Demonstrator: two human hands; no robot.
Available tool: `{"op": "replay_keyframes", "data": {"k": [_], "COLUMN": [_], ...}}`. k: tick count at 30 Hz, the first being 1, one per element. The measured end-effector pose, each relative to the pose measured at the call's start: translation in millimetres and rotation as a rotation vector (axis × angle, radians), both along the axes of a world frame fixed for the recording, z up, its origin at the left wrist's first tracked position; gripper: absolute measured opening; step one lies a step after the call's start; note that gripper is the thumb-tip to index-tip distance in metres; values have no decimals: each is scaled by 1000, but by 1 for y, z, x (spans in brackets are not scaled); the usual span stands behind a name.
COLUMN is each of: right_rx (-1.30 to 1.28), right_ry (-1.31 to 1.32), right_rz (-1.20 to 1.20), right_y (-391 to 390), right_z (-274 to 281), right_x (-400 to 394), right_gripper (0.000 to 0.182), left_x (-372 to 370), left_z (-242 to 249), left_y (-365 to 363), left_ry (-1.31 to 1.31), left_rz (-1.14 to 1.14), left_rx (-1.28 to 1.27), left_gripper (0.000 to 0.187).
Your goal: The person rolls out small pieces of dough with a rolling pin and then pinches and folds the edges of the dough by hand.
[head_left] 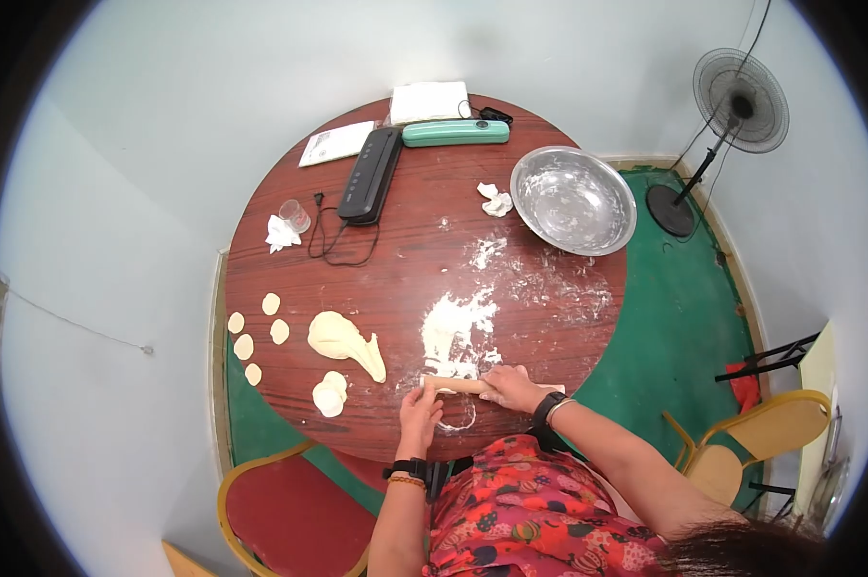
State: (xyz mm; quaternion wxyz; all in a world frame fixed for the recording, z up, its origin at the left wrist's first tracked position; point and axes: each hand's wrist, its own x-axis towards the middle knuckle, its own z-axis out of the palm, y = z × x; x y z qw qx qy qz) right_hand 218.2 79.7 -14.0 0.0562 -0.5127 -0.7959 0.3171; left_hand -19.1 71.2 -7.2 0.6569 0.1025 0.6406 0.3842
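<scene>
A wooden rolling pin (459, 386) lies crosswise near the front edge of the round table. My right hand (513, 388) is closed over its right part, with the far end showing past the fingers. My left hand (420, 415) has its fingers curled at the pin's left end. White flour (453, 332) is spread on the wood just beyond the pin, and a curved flour mark shows below it. To the left are a long lump of dough (338, 337), stacked dough rounds (329, 394) and several small dough pieces (245, 346).
A large metal bowl (588, 216) stands at the right rim of the table (405, 279). Farther back are a black sealing machine (370, 178) with its cord, a green one (455, 133), a clear cup (295, 216) and crumpled tissues (495, 200). Chairs (295, 514) and a fan (740, 101) surround it.
</scene>
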Motion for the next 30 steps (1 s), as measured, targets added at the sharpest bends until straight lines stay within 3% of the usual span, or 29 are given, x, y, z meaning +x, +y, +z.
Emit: {"op": "replay_keyframes", "data": {"k": [2, 8, 17, 20, 21, 24, 27, 30], "right_rx": [-79, -260, -167, -51, -14, 81, 84, 152], "right_ry": [124, 253, 229, 187, 171, 163, 86, 90], "right_rz": [28, 50, -95, -131, -136, -128, -74, 22], "right_y": [2, 7, 3, -1, -2, -8, -15, -26], "right_z": [6, 17, 12, 11, 11, -3, 12, 15], "right_x": [1, 0, 10, 12, 12, 14, 15, 12], "right_gripper": [38, 40, 38, 38, 38, 37, 36, 36], "left_x": [2, 9, 15, 16, 13, -1, -4, -10], "left_z": [5, 3, -8, -9, -20, -37, -11, 6], "left_y": [0, -3, -9, -11, -16, -31, -36, -35], "left_ry": [-142, -399, -283, 38, 122, 878, 1085, 1037], "left_rz": [-91, 38, 22, -247, -320, -651, -502, -252], "left_rx": [24, 145, 134, 30, 108, 500, 511, 659], "left_gripper": [36, 32, 18, 22, 29, 30, 34, 34]}}
